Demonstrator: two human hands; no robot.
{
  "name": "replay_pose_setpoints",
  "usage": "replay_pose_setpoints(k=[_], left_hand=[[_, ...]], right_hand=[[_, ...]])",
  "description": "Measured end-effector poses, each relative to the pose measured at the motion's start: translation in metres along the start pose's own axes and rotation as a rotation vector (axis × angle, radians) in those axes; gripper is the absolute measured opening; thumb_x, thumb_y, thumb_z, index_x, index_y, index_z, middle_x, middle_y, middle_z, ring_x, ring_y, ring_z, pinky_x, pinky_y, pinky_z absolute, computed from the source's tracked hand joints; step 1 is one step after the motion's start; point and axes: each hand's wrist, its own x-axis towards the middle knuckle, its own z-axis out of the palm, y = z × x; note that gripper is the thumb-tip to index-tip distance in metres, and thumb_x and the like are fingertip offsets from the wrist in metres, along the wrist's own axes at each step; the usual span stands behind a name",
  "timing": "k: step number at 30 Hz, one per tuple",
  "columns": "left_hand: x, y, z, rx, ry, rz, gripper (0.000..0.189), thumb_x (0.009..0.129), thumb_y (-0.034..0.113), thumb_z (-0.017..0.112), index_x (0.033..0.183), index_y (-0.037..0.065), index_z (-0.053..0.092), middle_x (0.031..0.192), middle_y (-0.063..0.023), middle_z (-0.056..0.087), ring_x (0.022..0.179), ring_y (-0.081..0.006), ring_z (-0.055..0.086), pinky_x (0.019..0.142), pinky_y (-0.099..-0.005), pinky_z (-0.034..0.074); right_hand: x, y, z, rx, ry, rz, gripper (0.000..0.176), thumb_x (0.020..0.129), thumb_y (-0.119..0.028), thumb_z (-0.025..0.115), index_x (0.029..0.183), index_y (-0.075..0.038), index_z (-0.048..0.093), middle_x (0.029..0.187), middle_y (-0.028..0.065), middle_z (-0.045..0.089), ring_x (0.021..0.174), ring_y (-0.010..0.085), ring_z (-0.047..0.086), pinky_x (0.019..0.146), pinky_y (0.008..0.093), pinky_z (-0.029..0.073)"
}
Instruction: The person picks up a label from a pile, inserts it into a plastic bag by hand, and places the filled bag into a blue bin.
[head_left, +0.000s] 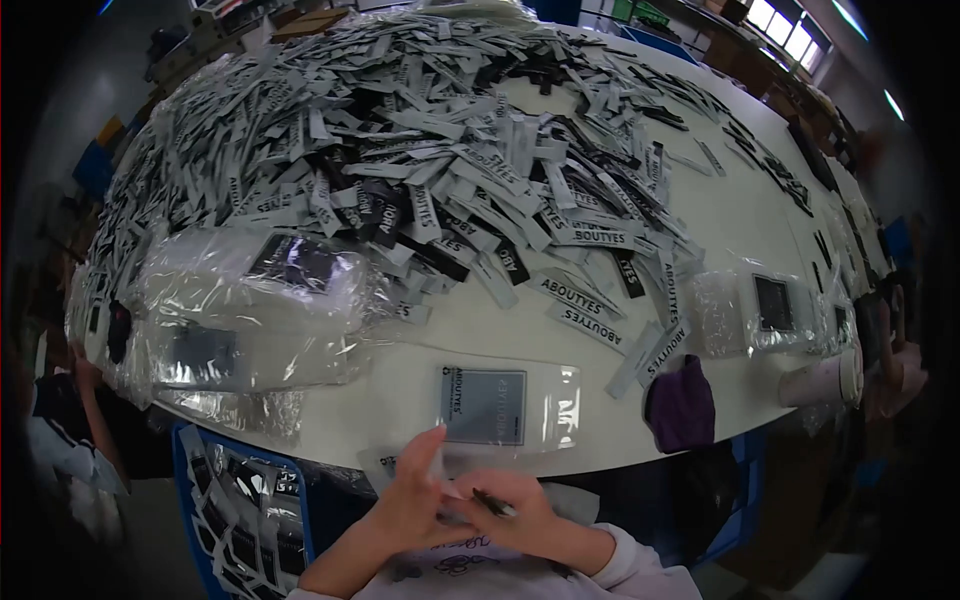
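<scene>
The sealed polybag [508, 405] with its grey ABOUTYES label stack lies flat at the near edge of the worktop [740, 230]; just below it, off the edge and close to the body, both hands meet. The right hand [522, 512] is clenched in a pinch on a dark strip [495, 503] (likely a black woven label, though it is too blurred to be sure); the left hand [412, 490] is released, fingers loosely spread, index raised towards the polybag, apparently steadying the strip's end. Beyond the polybag spreads the heap of loose labels [450, 150]; left of it sit stacked clear bags [250, 310], right of it a purple cloth [680, 405], all seemingly kept within arm's reach.
</scene>
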Motion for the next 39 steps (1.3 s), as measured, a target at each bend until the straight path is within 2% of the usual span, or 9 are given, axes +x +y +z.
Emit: replay_pose_setpoints(k=[3,7,18,20,22,24,29,36,39], left_hand=[[0.004,0.014,-0.019,0.118,-0.225,-0.247,0.099,0.053,0.026,0.080,0.132,0.002,0.026,0.123,-0.0188,0.043,0.103,-0.0342,0.047,0.082,-0.0419,0.039],[0.004,0.009,0.001,-0.051,-0.025,-0.145,0.073,0.054,0.022,0.076,0.117,-0.001,0.047,0.103,-0.0142,0.055,0.089,-0.0284,0.055,0.074,-0.0346,0.044],[0.017,0.004,0.005,0.081,-0.156,-0.106,0.069,0.059,0.019,0.071,0.121,0.003,0.046,0.107,-0.0127,0.051,0.091,-0.0255,0.052,0.074,-0.0348,0.040],[0.013,0.010,0.007,0.078,-0.080,-0.152,0.076,0.058,0.024,0.073,0.124,0.002,0.043,0.113,-0.0131,0.049,0.097,-0.0258,0.049,0.078,-0.0366,0.036],[0.012,0.006,0.004,0.173,-0.083,-0.195,0.080,0.057,0.028,0.073,0.125,0.002,0.041,0.115,-0.0134,0.047,0.099,-0.0261,0.047,0.079,-0.0373,0.034],[0.013,0.004,0.010,0.262,-0.076,-0.212,0.084,0.056,0.032,0.074,0.126,0.002,0.039,0.118,-0.0136,0.045,0.101,-0.0265,0.046,0.079,-0.0380,0.033],[0.009,-0.003,0.023,0.252,0.033,-0.143,0.094,0.052,0.037,0.075,0.128,-0.001,0.035,0.118,-0.0160,0.043,0.102,-0.0278,0.044,0.080,-0.0388,0.032],[0.008,0.004,0.031,-0.019,0.108,-0.230,0.102,0.047,0.039,0.076,0.128,-0.004,0.032,0.116,-0.0174,0.042,0.099,-0.0304,0.046,0.080,-0.0401,0.033],[0.007,0.002,0.019,-0.003,0.052,-0.193,0.101,0.048,0.040,0.076,0.128,-0.004,0.033,0.115,-0.0160,0.043,0.098,-0.0297,0.046,0.079,-0.0390,0.034]], right_hand=[[0.004,-0.001,-0.010,-0.085,-0.031,-0.185,0.025,0.062,0.003,0.065,0.087,-0.002,0.059,0.078,0.0104,0.059,0.072,0.0263,0.059,0.065,0.0299,0.047],[-0.002,0.009,-0.019,-0.192,-0.063,-0.100,0.026,0.062,0.000,0.068,0.085,-0.003,0.058,0.078,0.0105,0.057,0.072,0.0259,0.058,0.063,0.0295,0.046],[-0.004,0.013,-0.060,-0.297,-0.008,0.055,0.021,0.068,-0.009,0.075,0.077,-0.002,0.057,0.071,0.0063,0.058,0.053,0.0120,0.053,0.051,0.0234,0.042],[-0.011,0.000,-0.066,-0.219,0.037,-0.129,0.022,0.075,-0.016,0.070,0.074,-0.004,0.052,0.071,0.0057,0.055,0.049,0.0117,0.049,0.046,0.0229,0.038],[-0.009,-0.009,-0.062,0.611,0.451,-0.410,0.025,0.082,-0.024,0.062,0.075,-0.007,0.044,0.068,0.0044,0.050,0.050,0.0123,0.047,0.047,0.0250,0.036],[0.003,-0.027,-0.050,0.637,0.464,-0.573,0.021,0.090,-0.025,0.046,0.079,-0.008,0.039,0.069,0.0052,0.050,0.060,0.0182,0.055,0.064,0.0345,0.046],[0.005,-0.026,-0.031,0.236,-0.034,-0.139,0.032,0.094,-0.032,0.031,0.092,-0.004,0.045,0.106,0.0156,0.059,0.102,0.0299,0.055,0.106,0.0461,0.014],[0.006,-0.016,-0.014,0.127,0.175,-0.120,0.044,0.080,-0.012,0.058,0.119,0.005,0.044,0.133,0.0152,0.034,0.122,0.0279,0.034,0.099,0.0378,0.027],[-0.003,-0.012,-0.041,-0.553,0.208,-0.470,0.049,0.069,-0.018,0.071,0.111,-0.001,0.055,0.105,0.0096,0.056,0.102,0.0231,0.050,0.088,0.0368,0.034]])
